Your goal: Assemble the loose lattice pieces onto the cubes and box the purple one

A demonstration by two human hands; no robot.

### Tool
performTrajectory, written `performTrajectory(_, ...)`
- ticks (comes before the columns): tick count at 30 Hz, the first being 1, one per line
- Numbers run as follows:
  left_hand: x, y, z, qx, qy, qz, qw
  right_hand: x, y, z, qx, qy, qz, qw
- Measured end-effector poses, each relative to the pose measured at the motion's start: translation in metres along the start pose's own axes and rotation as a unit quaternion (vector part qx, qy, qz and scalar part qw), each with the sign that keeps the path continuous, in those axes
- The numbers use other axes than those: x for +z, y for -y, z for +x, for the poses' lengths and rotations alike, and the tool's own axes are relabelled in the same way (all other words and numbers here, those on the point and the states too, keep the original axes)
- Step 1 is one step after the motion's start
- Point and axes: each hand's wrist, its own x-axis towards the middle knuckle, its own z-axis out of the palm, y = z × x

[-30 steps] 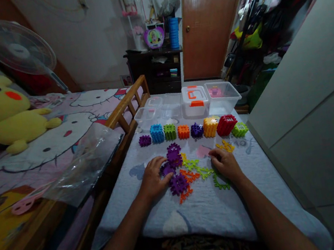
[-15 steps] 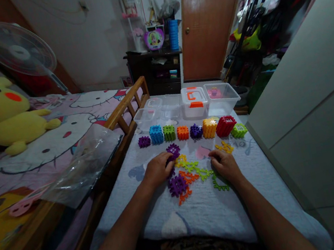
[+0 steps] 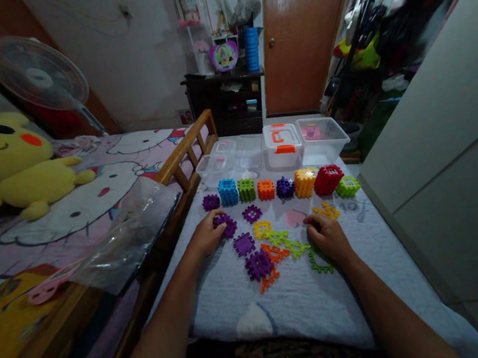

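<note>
Purple, a toothed piece [image 3: 227, 226] was pinched by its edge in the left hand [image 3: 207, 234], fingers nearly closed, likely for control. Loose pieces [image 3: 244, 244] lay right of it; single-colour stacks [image 3: 266, 190] stood beyond both hands, presumably sorted. The right hand [image 3: 329, 238] rested half-curled, any hold unclear.

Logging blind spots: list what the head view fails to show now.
Head view:
Held purple notched piece: one edge, covered by left hand.
Right hand: whether it pinches anything, hidden by the hand itself.
Pikachu plush: one side, cut off by left edge.
</note>
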Motion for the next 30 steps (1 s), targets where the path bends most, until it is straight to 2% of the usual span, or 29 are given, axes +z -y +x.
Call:
performTrajectory(3,-0.003,-0.001,0.000,0.040,0.021,0.108,0.993,0.000,-0.001,0.000,0.001,-0.003,0.004,1.000)
performTrajectory(5,-0.005,-0.004,-0.001,0.055,0.023,0.197,0.979,0.001,-0.001,0.000,0.000,-0.005,0.005,1.000)
performTrajectory(8,-0.008,-0.010,-0.005,0.060,0.005,0.297,0.953,0.001,-0.001,-0.001,0.002,-0.005,0.004,1.000)
performTrajectory(10,-0.009,-0.014,-0.009,0.064,-0.011,0.327,0.943,0.001,-0.002,-0.001,0.004,-0.004,0.004,1.000)
performTrajectory(17,-0.005,-0.027,-0.022,0.059,0.021,0.366,0.928,0.000,-0.001,-0.001,0.003,-0.001,0.009,1.000)
performTrajectory(25,0.002,-0.029,-0.020,0.024,0.023,0.364,0.931,-0.001,0.000,-0.001,0.004,0.007,0.000,1.000)
performTrajectory(30,-0.002,-0.023,-0.019,0.058,0.041,0.333,0.940,-0.001,0.000,-0.001,0.006,0.007,0.003,1.000)
